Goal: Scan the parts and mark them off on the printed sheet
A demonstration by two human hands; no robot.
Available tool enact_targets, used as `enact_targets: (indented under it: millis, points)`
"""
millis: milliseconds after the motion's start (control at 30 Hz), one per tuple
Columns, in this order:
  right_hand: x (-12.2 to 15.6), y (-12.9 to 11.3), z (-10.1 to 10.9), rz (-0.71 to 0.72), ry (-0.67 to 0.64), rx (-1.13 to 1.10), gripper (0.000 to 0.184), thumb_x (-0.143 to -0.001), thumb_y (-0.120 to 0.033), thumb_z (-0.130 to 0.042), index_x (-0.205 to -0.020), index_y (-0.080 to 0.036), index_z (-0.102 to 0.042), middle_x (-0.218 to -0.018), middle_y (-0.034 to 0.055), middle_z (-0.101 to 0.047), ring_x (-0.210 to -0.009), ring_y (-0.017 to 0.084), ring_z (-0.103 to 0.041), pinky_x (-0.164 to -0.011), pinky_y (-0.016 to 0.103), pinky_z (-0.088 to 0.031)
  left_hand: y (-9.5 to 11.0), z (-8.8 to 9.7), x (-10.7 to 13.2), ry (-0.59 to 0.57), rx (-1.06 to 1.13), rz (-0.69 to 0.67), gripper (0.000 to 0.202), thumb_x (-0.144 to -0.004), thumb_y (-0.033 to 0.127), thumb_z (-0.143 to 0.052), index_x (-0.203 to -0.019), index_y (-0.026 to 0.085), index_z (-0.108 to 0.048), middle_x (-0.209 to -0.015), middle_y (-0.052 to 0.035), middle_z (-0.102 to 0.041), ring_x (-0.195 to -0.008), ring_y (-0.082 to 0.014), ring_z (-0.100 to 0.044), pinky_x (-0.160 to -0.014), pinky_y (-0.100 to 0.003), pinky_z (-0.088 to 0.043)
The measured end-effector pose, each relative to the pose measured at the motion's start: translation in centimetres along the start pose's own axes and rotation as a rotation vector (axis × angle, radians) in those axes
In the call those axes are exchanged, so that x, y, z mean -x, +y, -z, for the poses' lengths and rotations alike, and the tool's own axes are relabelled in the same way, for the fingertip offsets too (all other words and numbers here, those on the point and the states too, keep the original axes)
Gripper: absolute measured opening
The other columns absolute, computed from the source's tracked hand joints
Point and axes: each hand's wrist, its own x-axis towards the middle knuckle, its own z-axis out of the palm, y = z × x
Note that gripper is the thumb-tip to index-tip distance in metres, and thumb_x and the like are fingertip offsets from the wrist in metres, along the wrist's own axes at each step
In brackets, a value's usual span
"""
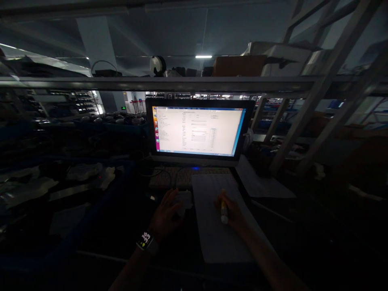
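Watch: the watch [144, 240] on the left wrist has a lit face with white digits that look like 16 above 33, and a small yellow-green mark beside them.
Screen: the monitor [197, 131] shows a pale window with columns of text, boxes and buttons, too small and blurred to read; coloured icons run down its left edge.
Paper: a sheet [224, 246] lies on the table [176, 254] in front of the monitor, its upper part bearing faint rows of print, unreadable; a second sheet [266, 188] lies to its right.
Sign: a small green lit sign [123, 108] shows in the background, its marking unclear.
Blue bin: the bin [103, 207] at the left holds pale, clear-looking plastic pieces [83, 171] lying loose; its depth is lost in the dark.
Shelf: the shelf [182, 84] above the monitor carries a brown box [238, 66], contents hidden, and a white round object [157, 64].
Right hand: the right hand [228, 210] is closed around a yellow marker with a white end [224, 210], over the first sheet.
Left hand: the left hand [166, 212] has its fingers and thumb apart at a pale piece [184, 198], between the keyboard [182, 178] and the wrist; whether it grips it, I cannot tell.
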Motion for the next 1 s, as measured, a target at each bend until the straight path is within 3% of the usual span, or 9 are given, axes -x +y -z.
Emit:
enact_targets:
  millis: [167, 367, 633, 833, 1000]
  points:
    - [-0.1, -0.3, 0.1, 0.0, -0.007, 0.031, 0.043, -0.076, -0.064, -0.053, -0.065, -0.024, -0.046, -0.055, -0.0012, -0.053, -0.048, 0.015, -0.05, -0.049, 0.027, -0.039, 0.0, 0.1, -0.1, 0.003, -0.006, -0.017, 0.038, -0.072, 0.014, -0.068, -0.108, 0.019, -0.059, -0.138, -0.015, -0.048, -0.131, -0.0342, -0.043, -0.092, -0.049, -0.055]
    - [-0.1, 0.5, -0.2, -0.035, 0.005, -0.013, 0.049, -0.077, -0.071, -0.045, -0.065, -0.024, -0.046, -0.053, -0.0013, -0.051, -0.047, 0.015, -0.049, -0.049, 0.028, -0.039, -0.1, -0.1, 0.0, 0.008, 0.028, -0.002, 0.04, -0.07, 0.013, -0.069, -0.109, 0.02, -0.059, -0.14, -0.0137, -0.047, -0.133, -0.0341, -0.041, -0.092, -0.05, -0.055]
    - [0.0, 1.3, -0.2, 0.022, -0.018, -0.004, 0.034, -0.08, -0.055, -0.052, -0.069, -0.023, -0.048, -0.056, -0.0019, -0.054, -0.049, 0.014, -0.05, -0.05, 0.026, -0.039, -0.1, -0.2, 0.1, -0.005, 0.039, 0.017, 0.041, -0.071, 0.014, -0.068, -0.111, 0.021, -0.059, -0.14, -0.0136, -0.047, -0.133, -0.0336, -0.04, -0.094, -0.05, -0.054]
    - [-0.1, 1.1, -0.2, 0.007, 0.01, 0.041, 0.034, -0.076, -0.056, -0.055, -0.067, -0.024, -0.047, -0.054, -0.0024, -0.052, -0.047, 0.015, -0.05, -0.047, 0.026, -0.039, -0.2, -0.1, 0.1, 0.009, 0.038, -0.005, 0.041, -0.072, 0.015, -0.068, -0.112, 0.021, -0.059, -0.139, -0.0133, -0.048, -0.132, -0.0331, -0.042, -0.094, -0.05, -0.054]
    - [0.0, 0.1, 0.1, -0.001, 0.0, 0.022, 0.038, -0.081, -0.059, -0.047, -0.067, -0.024, -0.048, -0.055, -0.0015, -0.054, -0.048, 0.015, -0.05, -0.049, 0.027, -0.04, -0.1, 0.1, -0.1, -0.003, 0.024, 0.003, 0.038, -0.072, 0.014, -0.068, -0.109, 0.02, -0.06, -0.14, -0.0143, -0.047, -0.132, -0.0339, -0.042, -0.093, -0.05, -0.054]
